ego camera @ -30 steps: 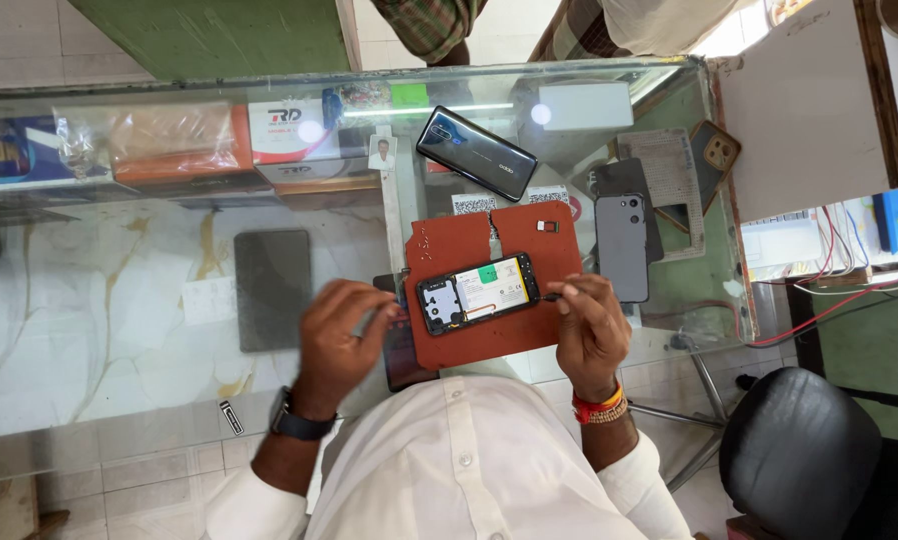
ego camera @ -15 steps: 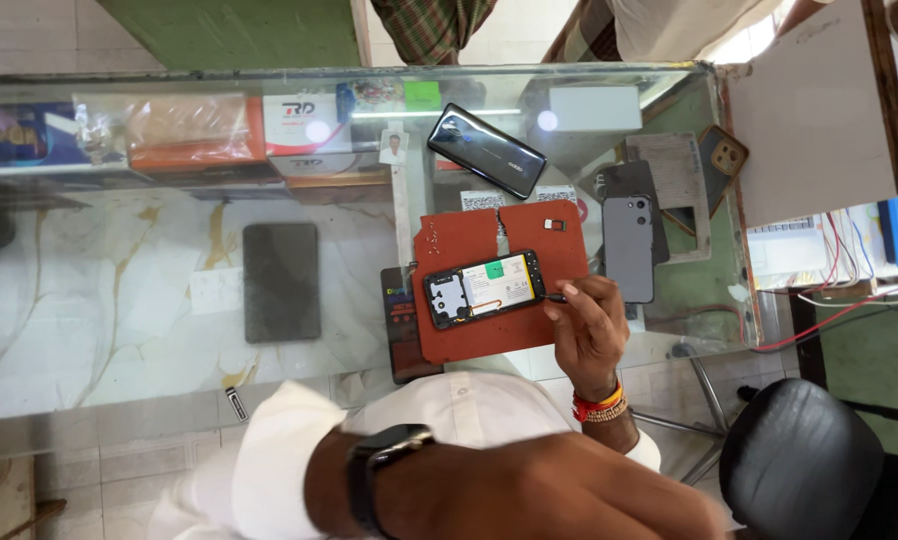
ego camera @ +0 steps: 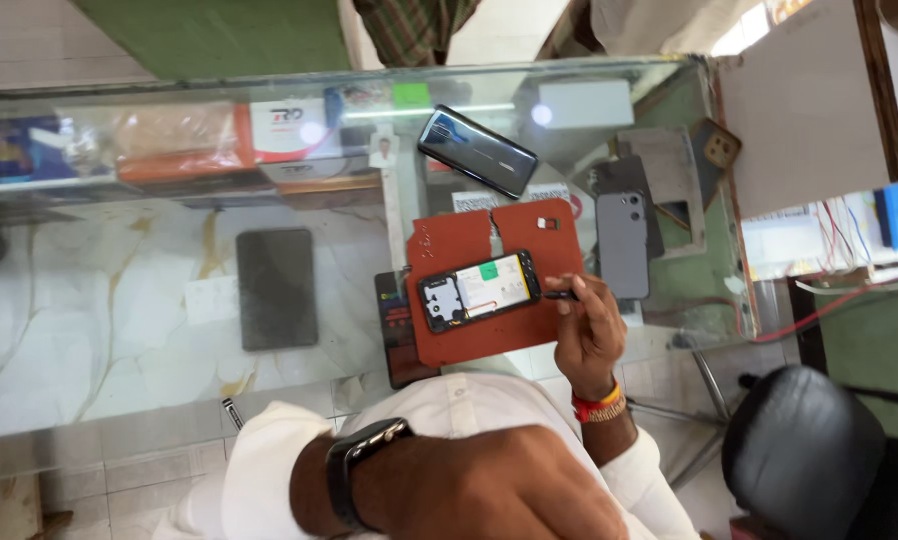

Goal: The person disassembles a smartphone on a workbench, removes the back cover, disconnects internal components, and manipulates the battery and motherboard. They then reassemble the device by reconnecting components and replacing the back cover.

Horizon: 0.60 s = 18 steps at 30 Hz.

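The opened phone (ego camera: 479, 291), back cover off and insides showing, lies tilted on a red mat (ego camera: 489, 335) on the glass worktop (ego camera: 119, 330). The right hand (ego camera: 589, 335) rests at the phone's right end, fingers (ego camera: 574, 300) pinched on a thin dark tool (ego camera: 559, 294) whose tip touches the phone's edge. The left hand (ego camera: 489, 490) is raised close to the camera, away from the worktop; whether its fingers are spread or curled cannot be told. A dark phone (ego camera: 477, 151) lies beyond the mat, a grey phone back (ego camera: 622, 245) just to its right, and a dark pad (ego camera: 277, 288) well to the left.
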Motion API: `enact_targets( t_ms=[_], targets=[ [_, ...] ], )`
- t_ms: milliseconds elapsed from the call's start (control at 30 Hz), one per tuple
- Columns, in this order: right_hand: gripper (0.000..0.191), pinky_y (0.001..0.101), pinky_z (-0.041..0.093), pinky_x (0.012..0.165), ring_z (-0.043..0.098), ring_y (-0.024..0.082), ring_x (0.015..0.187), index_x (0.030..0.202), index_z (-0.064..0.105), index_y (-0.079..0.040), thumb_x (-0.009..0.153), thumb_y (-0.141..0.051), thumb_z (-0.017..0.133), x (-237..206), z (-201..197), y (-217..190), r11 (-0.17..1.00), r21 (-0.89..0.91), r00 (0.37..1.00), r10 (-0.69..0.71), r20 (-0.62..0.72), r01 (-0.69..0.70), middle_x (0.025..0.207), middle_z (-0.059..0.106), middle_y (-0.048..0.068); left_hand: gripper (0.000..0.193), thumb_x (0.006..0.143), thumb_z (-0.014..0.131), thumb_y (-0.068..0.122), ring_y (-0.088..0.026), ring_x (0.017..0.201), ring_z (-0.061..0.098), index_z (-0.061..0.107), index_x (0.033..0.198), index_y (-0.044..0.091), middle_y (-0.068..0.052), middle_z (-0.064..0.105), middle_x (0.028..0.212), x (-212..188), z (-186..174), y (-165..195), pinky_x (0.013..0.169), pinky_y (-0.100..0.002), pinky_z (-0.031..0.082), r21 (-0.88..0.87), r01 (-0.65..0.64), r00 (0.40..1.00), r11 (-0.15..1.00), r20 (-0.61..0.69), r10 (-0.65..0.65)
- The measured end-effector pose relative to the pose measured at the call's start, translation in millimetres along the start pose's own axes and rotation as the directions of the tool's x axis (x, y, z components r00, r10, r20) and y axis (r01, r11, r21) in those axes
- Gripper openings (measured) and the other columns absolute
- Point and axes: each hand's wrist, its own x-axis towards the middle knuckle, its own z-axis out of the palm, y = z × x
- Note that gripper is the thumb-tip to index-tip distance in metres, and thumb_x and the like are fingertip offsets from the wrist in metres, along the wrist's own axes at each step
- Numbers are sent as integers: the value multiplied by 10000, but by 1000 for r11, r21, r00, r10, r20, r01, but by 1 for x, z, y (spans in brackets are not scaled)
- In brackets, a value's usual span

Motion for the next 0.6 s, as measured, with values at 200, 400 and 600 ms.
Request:
enact_targets(
  t_ms=[200, 400, 600],
  targets=[
    [446, 363, 579, 846, 675, 227, 985, 1311, 571, -93, 940, 108, 714, -1, 0, 5, 992, -98, 994, -87, -59, 81, 1054, 700, 127, 342, 1179, 445, 229, -300, 855, 602, 511, 969, -33, -139, 578, 956, -19, 25, 0, 799, -354, 504, -110, 228, 970, 968, 110, -216],
    [480, 353, 607, 852, 691, 284, 1032, 1351, 524, -55, 929, 90, 701, -6, -3, 10, 998, -24, 998, -55, 13, 55, 1131, 680, 198, 295, 1139, 503, 255, -313, 964, 663, 602, 1060, -11, -150, 650, 1067, -26, -5, 13, 835, -386, 526, -102, 166, 982, 981, -71, -173],
    [510, 399, 618, 980, 701, 305, 1143, 1496, 439, -20, 1023, 128, 562, -12, -2, 8, 964, 228, 990, 140, -12, -133, 1208, 679, 197, 168, 868, 793, 167, -255, 730, 693, 656, 867, 68, -83, 683, 797, -29, -30, -31, 653, -395, 528, 482, 649, 748, 588, -547, -377]
  ],
)
